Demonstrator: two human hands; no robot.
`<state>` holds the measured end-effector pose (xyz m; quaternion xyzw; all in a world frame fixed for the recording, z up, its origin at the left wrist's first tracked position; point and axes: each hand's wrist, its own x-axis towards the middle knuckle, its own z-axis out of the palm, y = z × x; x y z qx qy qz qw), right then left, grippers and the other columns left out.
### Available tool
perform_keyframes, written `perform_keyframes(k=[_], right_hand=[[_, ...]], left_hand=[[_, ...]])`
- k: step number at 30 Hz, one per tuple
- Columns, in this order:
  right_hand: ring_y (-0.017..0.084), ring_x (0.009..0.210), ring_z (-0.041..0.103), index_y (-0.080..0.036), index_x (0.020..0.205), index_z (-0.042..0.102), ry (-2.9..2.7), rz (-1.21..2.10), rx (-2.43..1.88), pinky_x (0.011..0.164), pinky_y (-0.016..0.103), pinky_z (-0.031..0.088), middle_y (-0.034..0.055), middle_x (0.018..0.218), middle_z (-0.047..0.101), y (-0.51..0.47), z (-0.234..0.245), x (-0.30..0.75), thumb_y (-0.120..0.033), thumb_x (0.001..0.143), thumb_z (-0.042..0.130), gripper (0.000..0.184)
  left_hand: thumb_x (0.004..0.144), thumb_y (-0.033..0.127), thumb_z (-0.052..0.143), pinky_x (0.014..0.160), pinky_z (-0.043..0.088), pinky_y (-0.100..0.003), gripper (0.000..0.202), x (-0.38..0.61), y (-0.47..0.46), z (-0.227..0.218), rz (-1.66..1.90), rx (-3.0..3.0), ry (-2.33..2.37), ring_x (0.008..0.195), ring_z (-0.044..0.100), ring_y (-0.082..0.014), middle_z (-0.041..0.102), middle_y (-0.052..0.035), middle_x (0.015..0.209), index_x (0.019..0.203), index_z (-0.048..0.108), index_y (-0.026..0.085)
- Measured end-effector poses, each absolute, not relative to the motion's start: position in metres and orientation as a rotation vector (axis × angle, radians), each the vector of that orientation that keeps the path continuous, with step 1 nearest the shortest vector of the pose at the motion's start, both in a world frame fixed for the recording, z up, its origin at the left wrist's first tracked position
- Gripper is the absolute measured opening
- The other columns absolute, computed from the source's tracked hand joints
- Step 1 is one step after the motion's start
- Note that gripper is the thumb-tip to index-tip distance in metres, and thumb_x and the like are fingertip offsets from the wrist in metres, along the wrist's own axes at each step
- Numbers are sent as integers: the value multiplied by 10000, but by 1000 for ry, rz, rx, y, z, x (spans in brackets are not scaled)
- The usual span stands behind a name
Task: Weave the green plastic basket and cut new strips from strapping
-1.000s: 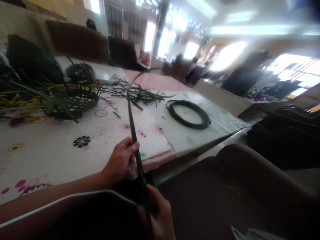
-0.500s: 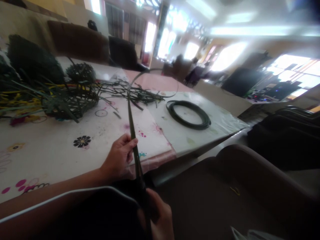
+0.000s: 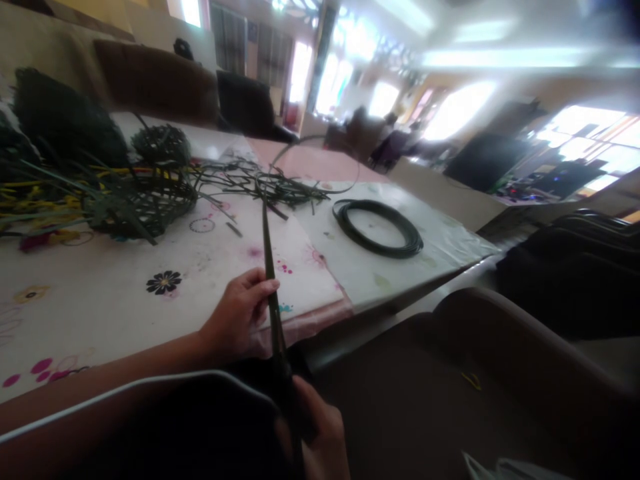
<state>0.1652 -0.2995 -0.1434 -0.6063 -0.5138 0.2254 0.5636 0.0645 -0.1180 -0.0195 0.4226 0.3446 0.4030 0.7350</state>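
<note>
My left hand (image 3: 243,303) pinches a long, narrow dark green strip (image 3: 269,250) between thumb and fingers at the table's front edge. From there the strip runs up over the table and bends into a thin loop at the back. Its lower end reaches the slim blades of what look like dark scissors (image 3: 286,370). My right hand (image 3: 323,433) is closed around their handles, low in front of my body. Shadow hides most of the handles and some fingers.
A coil of green strip (image 3: 377,229) lies on the patterned tablecloth (image 3: 195,310). Woven green baskets (image 3: 143,207), cut strip pieces (image 3: 287,190) and yellow strips (image 3: 30,200) sit at left and back. A white cable (image 3: 165,380) crosses my left forearm. A brown chair (image 3: 475,333) stands right.
My left hand and the held strip have shifted slightly to the right. The strip's loop at the back has moved a little. My right hand stays almost in place.
</note>
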Motion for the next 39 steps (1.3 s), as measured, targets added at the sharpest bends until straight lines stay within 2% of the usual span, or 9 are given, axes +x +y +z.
perform_keyframes(k=[4, 7, 9, 13, 18, 22, 28, 33, 39], right_hand=[[171, 644, 691, -161, 1158, 662, -1141, 639, -1468, 615, 206, 564, 77, 839, 745, -306, -144, 166, -408, 784, 694, 450], [217, 794, 725, -163, 1176, 643, -1073, 722, -1476, 714, 243, 582, 104, 943, 747, -307, -140, 164, -420, 786, 692, 470], [213, 776, 722, -155, 1175, 637, -1087, 735, -1453, 691, 235, 580, 101, 920, 745, -305, -137, 163, -429, 786, 689, 478], [151, 565, 653, -155, 1155, 647, -1131, 728, -1436, 562, 201, 548, 46, 750, 717, -303, -133, 163, -422, 789, 684, 455], [147, 572, 650, -155, 1134, 673, -1083, 684, -1483, 551, 195, 538, 55, 785, 726, -305, -132, 162, -401, 763, 708, 446], [117, 464, 584, -151, 1146, 673, -1124, 705, -1489, 489, 186, 514, 12, 653, 679, -306, -131, 164, -403, 790, 681, 435], [212, 733, 711, -157, 1121, 696, -1089, 678, -1564, 661, 235, 584, 93, 866, 742, -310, -132, 167, -446, 736, 742, 484], [207, 755, 718, -155, 1168, 651, -1070, 796, -1442, 693, 236, 583, 106, 919, 744, -307, -132, 163, -450, 775, 706, 494], [187, 703, 703, -158, 1160, 653, -1056, 768, -1489, 663, 226, 574, 83, 874, 743, -305, -130, 162, -429, 754, 715, 492]], left_hand=[[795, 308, 714, 358, 226, -124, 258, 65, -115, -20, 857, 942, 751, 383, 294, -20, 378, 82, 476, 716, 515, 164], [804, 331, 706, 349, 230, -137, 283, 66, -119, -23, 848, 955, 737, 363, 304, -30, 383, 81, 455, 704, 493, 174], [808, 340, 700, 348, 251, -146, 286, 66, -123, -25, 845, 951, 729, 357, 318, -37, 386, 81, 452, 706, 488, 178], [799, 339, 705, 345, 262, -151, 298, 67, -127, -26, 856, 934, 733, 355, 316, -35, 375, 82, 455, 693, 480, 175], [802, 332, 700, 341, 253, -153, 304, 67, -128, -26, 880, 936, 744, 350, 312, -35, 378, 82, 450, 685, 467, 175], [810, 339, 693, 348, 264, -155, 313, 66, -126, -26, 874, 955, 742, 361, 331, -38, 382, 78, 460, 679, 461, 175], [800, 298, 713, 368, 248, -131, 276, 64, -115, -22, 944, 980, 751, 400, 304, -21, 377, 81, 497, 703, 491, 165], [803, 324, 706, 348, 231, -141, 305, 65, -120, -26, 930, 953, 766, 368, 277, -27, 353, 91, 463, 696, 461, 178], [799, 339, 708, 350, 256, -152, 312, 66, -125, -29, 895, 942, 765, 359, 309, -35, 368, 89, 455, 697, 457, 182]])
